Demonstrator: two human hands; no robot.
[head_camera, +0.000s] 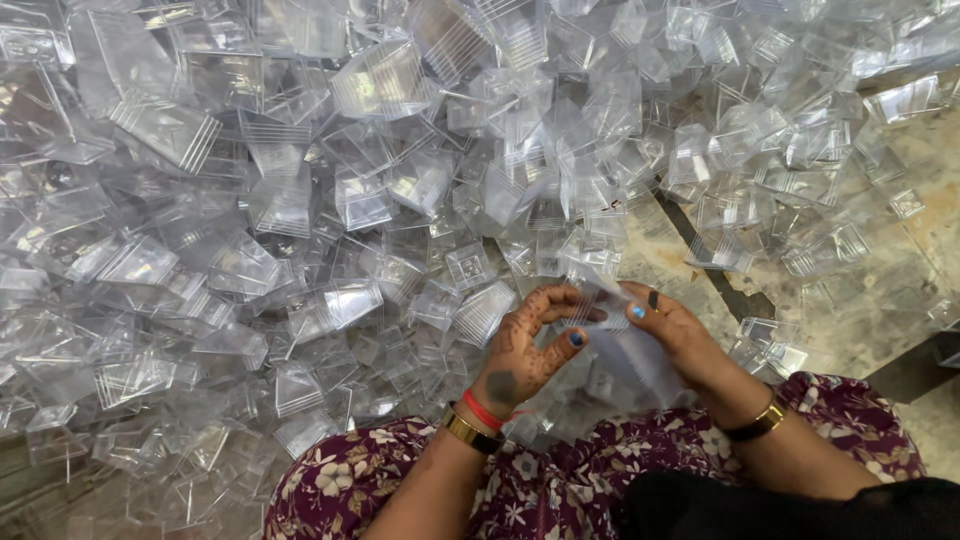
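My left hand (528, 345) and my right hand (678, 335) meet over my lap, both closed on a small clear plastic box piece (600, 305) held between the fingertips. The nails are painted blue, and the left hand carries dark henna patterns. A red thread and a gold bangle sit on the left wrist, and a gold bangle on the right wrist. Just beyond the hands begins a huge heap of clear plastic boxes and lids (330, 190).
The transparent heap covers the left and top of the view. A bare stone floor (930, 200) with a dark seam shows at the right, with a few loose clear pieces (770, 345) on it. My floral purple skirt (560, 480) fills the bottom.
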